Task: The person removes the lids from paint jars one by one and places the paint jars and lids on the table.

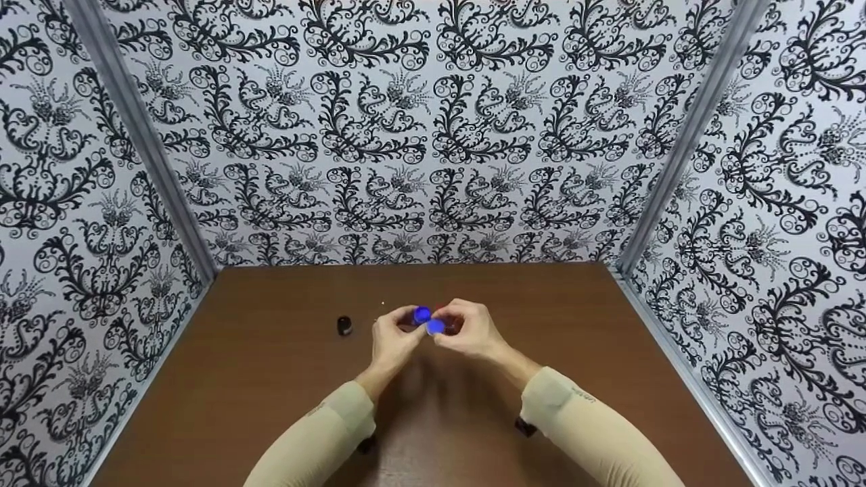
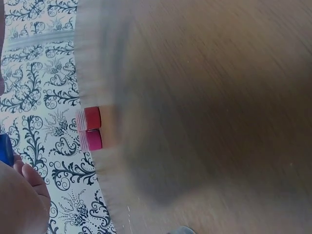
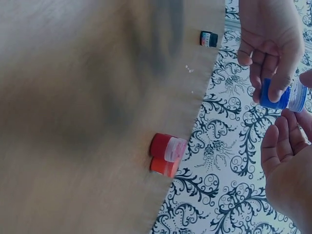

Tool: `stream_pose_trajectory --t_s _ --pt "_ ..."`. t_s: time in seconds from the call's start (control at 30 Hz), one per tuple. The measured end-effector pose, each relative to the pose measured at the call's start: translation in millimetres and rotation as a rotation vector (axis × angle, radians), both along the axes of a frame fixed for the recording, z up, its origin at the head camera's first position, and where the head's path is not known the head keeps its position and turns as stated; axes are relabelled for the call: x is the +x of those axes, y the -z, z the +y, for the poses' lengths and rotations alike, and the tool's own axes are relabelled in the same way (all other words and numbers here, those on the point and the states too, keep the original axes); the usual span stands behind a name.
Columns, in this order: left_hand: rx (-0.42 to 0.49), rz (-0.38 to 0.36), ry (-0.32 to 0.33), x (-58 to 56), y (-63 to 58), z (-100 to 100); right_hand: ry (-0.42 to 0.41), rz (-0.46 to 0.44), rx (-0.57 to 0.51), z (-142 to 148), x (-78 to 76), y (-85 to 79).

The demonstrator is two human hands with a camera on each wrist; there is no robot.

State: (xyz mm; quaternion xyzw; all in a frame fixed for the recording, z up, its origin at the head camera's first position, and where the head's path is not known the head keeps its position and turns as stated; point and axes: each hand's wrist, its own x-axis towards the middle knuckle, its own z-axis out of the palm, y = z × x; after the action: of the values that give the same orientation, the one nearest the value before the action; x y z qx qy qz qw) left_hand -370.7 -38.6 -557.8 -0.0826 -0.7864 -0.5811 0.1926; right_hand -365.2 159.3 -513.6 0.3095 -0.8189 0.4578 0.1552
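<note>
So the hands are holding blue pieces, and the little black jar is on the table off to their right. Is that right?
Not quite: the black jar is off to the left of the hands, as the head view shows. The rest holds: it is on the table, and the left hand and right hand are holding blue pieces.

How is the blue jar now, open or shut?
Open: in the head view, the blue jar and lid show as two separate rounds.
</note>
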Motion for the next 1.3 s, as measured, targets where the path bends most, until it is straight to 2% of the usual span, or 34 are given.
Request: stream_pose_trajectory --t_s 0.27,0.6,0.87,1.3 --pt "0.006 -0.007 0.000 -0.2 -0.9 -3 -0.009 -0.004 0.010 -2 4.0 5.9" --pt "0.020 -0.028 -0.008 -1.5 2.3 -8 -0.019 0.056 0.074 -6 6.1 18.3" --pt "-0.040 0.035 -0.081 -9.3 6.7 -12 0.009 0.041 0.120 -8 7.0 21.2" --pt "-0.051 -0.005 -0.170 -17.6 12.9 -22 -0.021 0.049 0.145 -14 8.4 32.3"
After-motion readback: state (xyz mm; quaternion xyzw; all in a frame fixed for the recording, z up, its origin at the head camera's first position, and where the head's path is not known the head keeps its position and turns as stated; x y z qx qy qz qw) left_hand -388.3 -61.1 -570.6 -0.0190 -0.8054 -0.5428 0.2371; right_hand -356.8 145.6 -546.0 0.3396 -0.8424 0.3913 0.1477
